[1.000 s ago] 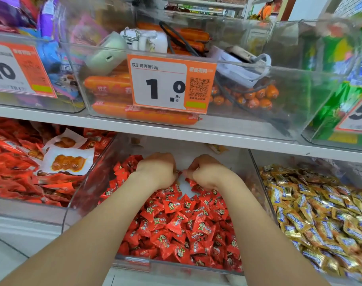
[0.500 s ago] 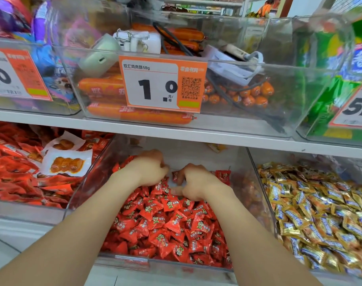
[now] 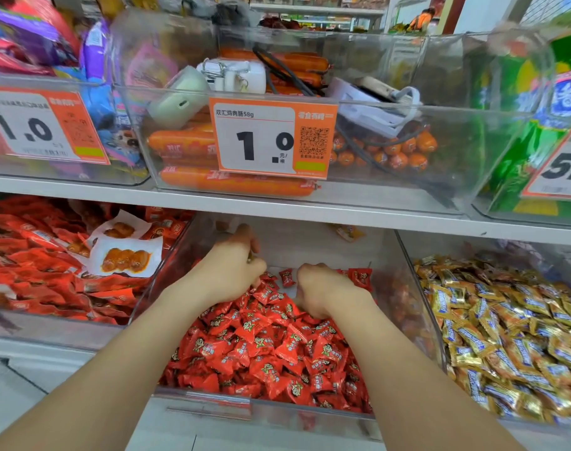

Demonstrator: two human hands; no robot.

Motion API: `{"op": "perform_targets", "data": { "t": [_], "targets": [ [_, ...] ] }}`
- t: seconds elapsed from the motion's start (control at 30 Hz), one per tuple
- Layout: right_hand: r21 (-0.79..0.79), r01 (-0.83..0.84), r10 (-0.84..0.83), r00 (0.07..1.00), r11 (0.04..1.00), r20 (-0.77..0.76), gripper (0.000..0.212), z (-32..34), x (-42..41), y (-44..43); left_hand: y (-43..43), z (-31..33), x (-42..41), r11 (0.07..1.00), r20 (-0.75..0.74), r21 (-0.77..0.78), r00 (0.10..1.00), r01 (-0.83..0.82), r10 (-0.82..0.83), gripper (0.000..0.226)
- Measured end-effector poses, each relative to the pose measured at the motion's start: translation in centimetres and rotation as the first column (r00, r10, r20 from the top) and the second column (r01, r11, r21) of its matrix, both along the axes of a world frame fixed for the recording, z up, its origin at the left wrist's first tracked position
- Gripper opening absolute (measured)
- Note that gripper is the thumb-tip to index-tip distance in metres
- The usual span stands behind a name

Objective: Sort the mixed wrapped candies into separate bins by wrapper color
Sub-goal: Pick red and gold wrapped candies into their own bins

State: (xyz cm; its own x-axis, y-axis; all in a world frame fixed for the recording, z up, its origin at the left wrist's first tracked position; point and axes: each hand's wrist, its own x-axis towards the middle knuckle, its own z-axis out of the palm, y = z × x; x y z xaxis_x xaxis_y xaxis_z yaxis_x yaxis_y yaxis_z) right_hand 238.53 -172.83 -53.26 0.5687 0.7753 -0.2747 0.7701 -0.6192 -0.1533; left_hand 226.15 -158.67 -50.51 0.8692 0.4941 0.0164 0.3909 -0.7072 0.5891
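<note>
The left hand (image 3: 232,271) and right hand (image 3: 323,291), together a second ago at the far end of the bin (image 3: 419,307), now sit apart, fingers curled into the red candies (image 3: 271,349), whether gripping any I cannot tell, likely raking for strays.

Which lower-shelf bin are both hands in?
The middle bin, full of red-wrapped candies. Gold candies to its right and red snack packets to its left lie untouched.

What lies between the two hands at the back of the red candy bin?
In the head view, one loose red candy on bare bin floor separates the left hand from the right hand.
</note>
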Motion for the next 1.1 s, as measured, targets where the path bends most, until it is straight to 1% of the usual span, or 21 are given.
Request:
{"op": "perform_targets", "data": {
  "t": [0.03, 0.1, 0.17, 0.23, 0.27, 0.33, 0.4, 0.47, 0.5, 0.53, 0.57, 0.63, 0.7, 0.77, 0.8, 0.87, 0.93, 1.0, 1.07, 1.1],
  "targets": [
    [-0.028, -0.008, 0.009, 0.999, 1.0, 0.039, 0.023, 0.1, 0.0, -0.2, -0.1, 0.2, -0.2, 1.0, -0.025, 0.018, 0.999, 0.021, -0.02, 0.004],
    [-0.058, -0.005, 0.01, 0.997, 0.998, 0.082, 0.029, 0.4, -0.1, -0.4, -0.2, 0.2, -0.4, 0.991, -0.097, 0.118, 0.994, 0.056, -0.044, 0.019],
    [-0.065, 0.008, -0.003, 0.997, 0.998, 0.074, 0.03, 1.1, 0.0, -0.5, -0.2, 0.0, -0.5, 0.961, -0.196, 0.266, 0.98, 0.075, -0.022, 0.033],
    [-0.016, 0.046, -0.045, 0.997, 0.999, 0.066, 0.03, 1.8, 0.5, -0.5, -0.3, -0.1, -0.5, 0.918, -0.291, 0.377, 0.957, 0.124, -0.009, 0.047],
    [0.032, 0.089, -0.091, 0.994, 0.996, 0.053, 0.033, 2.1, 0.8, -0.6, -0.4, -0.1, -0.5, 0.908, -0.308, 0.394, 0.951, 0.144, -0.017, 0.05],
    [0.114, 0.137, -0.142, 0.99, 0.984, 0.028, 0.039, 2.3, 1.1, -0.6, -0.3, 0.2, -0.4, 0.905, -0.32, 0.387, 0.946, 0.178, -0.049, 0.049],
    [0.196, 0.144, -0.135, 0.989, 0.97, -0.061, 0.034, 2.5, 0.9, -0.8, -0.4, 0.6, -0.5, 0.91, -0.357, 0.354, 0.93, 0.218, -0.084, 0.044],
    [0.28, 0.141, -0.087, 0.977, 0.95, -0.197, 0.022, 2.6, 0.3, -1.0, -0.6, 0.8, -0.6, 0.912, -0.401, 0.312, 0.907, 0.268, -0.129, 0.029],
    [0.302, 0.115, -0.043, 0.971, 0.946, -0.234, 0.015, 2.7, -0.1, -1.2, -0.8, 1.0, -0.7, 0.909, -0.425, 0.296, 0.893, 0.292, -0.148, 0.018],
    [0.3, 0.069, 0.004, 0.972, 0.951, -0.235, 0.01, 2.7, -0.7, -1.2, -0.9, 1.1, -0.7, 0.904, -0.45, 0.295, 0.879, 0.31, -0.155, 0.008],
    [0.282, 0.019, 0.046, 0.974, 0.959, -0.221, 0.011, 2.4, -1.2, -1.2, -1.0, 1.3, -0.8, 0.898, -0.474, 0.299, 0.867, 0.322, -0.153, 0.004],
    [0.212, -0.055, 0.1, 0.973, 0.976, -0.208, 0.014, 1.6, -2.2, -0.9, -0.8, 1.7, -1.0, 0.899, -0.528, 0.292, 0.839, 0.326, -0.132, 0.013],
    [0.138, -0.064, 0.088, 0.98, 0.988, -0.176, 0.016, 0.8, -2.4, -0.7, -0.8, 2.0, -1.1, 0.902, -0.567, 0.286, 0.816, 0.324, -0.114, 0.027],
    [0.086, -0.032, 0.034, 0.999, 0.996, -0.016, 0.023, 0.8, -1.8, -0.7, -0.9, 1.9, -1.0, 0.902, -0.6, 0.279, 0.793, 0.331, -0.105, 0.037],
    [0.073, -0.018, 0.013, 0.997, 0.997, 0.071, 0.028, 0.8, -1.4, -0.9, -0.9, 1.7, -0.9, 0.9, -0.609, 0.282, 0.787, 0.332, -0.099, 0.038],
    [0.075, -0.013, 0.0, 0.986, 0.997, 0.165, 0.033, 1.1, -0.8, -1.3, -1.0, 1.5, -0.7, 0.895, -0.604, 0.295, 0.791, 0.334, -0.096, 0.036],
    [0.098, -0.004, -0.013, 0.985, 0.995, 0.174, 0.03, 1.4, -0.6, -1.4, -0.9, 1.3, -0.6, 0.885, -0.568, 0.322, 0.816, 0.337, -0.104, 0.028],
    [0.128, 0.024, -0.041, 0.991, 0.992, 0.131, 0.022, 1.4, -0.6, -1.2, -0.8, 0.8, -0.2, 0.871, -0.517, 0.363, 0.849, 0.331, -0.107, 0.021],
    [0.104, 0.037, -0.046, 0.996, 0.994, 0.08, 0.022, 1.3, -0.5, -0.9, -0.9, 0.3, 0.3, 0.863, -0.485, 0.387, 0.868, 0.323, -0.107, 0.02],
    [0.072, 0.034, -0.038, 0.998, 0.997, 0.044, 0.024, 1.4, -0.5, -0.8, -0.8, 0.1, 0.6, 0.859, -0.49, 0.384, 0.863, 0.339, -0.122, 0.024]
  ]
}}
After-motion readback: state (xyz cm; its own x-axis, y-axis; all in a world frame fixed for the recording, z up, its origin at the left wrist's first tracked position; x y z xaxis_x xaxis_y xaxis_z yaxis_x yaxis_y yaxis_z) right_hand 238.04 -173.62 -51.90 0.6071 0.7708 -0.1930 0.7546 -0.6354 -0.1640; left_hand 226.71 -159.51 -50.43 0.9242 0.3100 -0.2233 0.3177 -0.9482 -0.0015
